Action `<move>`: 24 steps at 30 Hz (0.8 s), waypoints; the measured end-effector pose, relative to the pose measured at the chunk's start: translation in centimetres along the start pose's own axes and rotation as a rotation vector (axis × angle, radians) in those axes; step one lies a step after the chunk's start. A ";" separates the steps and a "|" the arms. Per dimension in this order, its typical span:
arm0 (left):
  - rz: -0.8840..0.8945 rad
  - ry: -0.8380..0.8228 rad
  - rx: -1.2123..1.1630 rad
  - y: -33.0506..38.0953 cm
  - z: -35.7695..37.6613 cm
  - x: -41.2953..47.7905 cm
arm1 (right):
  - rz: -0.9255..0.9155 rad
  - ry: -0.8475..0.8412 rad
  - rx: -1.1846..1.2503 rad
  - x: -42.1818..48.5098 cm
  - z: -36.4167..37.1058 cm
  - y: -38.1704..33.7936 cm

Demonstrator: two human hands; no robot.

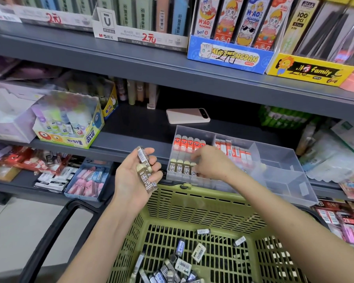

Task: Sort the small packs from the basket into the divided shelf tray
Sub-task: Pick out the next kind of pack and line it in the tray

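Observation:
A clear divided tray (278, 156) sits on the middle shelf, with red packs (187, 142) in its back left part and brown 2B packs (180, 167) in the front left part. My left hand (137, 176) grips a few brown 2B packs (146, 172), palm up, just left of the tray. My right hand (211, 163) reaches into the front left compartment, fingers pinching a brown pack (193, 168) at the row's right end. Below lies the green basket (192, 205) with several loose packs (182, 262) on its floor.
A pink phone (187, 116) lies on the shelf behind the tray. A glue stick box (70, 123) stands to the left. The basket's black handle (55, 231) hangs down at left. Display boxes line the upper shelf, and stationery packs fill the lower shelf and right side.

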State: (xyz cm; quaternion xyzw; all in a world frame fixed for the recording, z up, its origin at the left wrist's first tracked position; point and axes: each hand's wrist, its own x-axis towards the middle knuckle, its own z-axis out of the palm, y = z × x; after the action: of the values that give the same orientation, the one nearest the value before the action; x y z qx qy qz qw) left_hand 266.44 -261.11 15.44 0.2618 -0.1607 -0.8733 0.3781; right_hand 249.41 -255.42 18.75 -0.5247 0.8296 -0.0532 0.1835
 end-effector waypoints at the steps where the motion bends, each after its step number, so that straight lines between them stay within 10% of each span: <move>1: -0.002 -0.001 0.003 0.0 0.0 0.0 | -0.016 -0.049 0.035 -0.1 -0.3 0.1; 6: -0.009 0.006 0.002 -0.4 0.2 0.0 | -0.160 -0.139 -0.013 -0.7 -1.0 0.7; 10: -0.012 0.027 -0.067 -0.4 0.4 0.0 | -0.265 0.158 -0.241 -2.3 -0.6 0.1; 14: 0.029 0.040 -0.153 -0.4 0.5 0.1 | -0.310 0.277 0.167 -5.0 0.8 -2.6; 18: 0.112 0.067 -0.165 -0.6 0.5 0.2 | -0.268 0.450 0.070 -6.5 2.8 -4.6; 24: 0.178 0.017 0.060 -1.4 0.7 -0.6 | -0.191 0.330 0.517 -6.5 4.0 -7.0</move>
State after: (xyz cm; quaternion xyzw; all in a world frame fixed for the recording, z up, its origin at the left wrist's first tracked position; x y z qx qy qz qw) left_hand 265.54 -259.67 15.56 0.2652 -0.2063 -0.8289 0.4473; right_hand 259.28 -252.29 18.64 -0.5206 0.7539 -0.3637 0.1680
